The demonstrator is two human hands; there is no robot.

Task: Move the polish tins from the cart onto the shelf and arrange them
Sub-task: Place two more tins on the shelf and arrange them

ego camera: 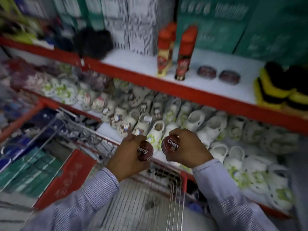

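My left hand (128,155) grips a round dark-red polish tin (145,151) with white lettering, its lid tilted to the right. My right hand (188,147) holds a second, like tin (170,145) with its lid facing me. Both hands hover above the wire cart (150,197), in front of the lower shelf. Two more polish tins (206,72) (229,77) lie flat side by side on the white upper shelf (133,59), with its red front edge, right of two tall red-capped bottles (184,54).
White clogs (200,120) fill the lower shelf. Yellow-and-black brushes (280,87) sit at the upper shelf's right end, green boxes (233,22) stand behind, a dark bundle (93,42) lies at left. Green and blue packs (28,165) are stacked left of the cart.
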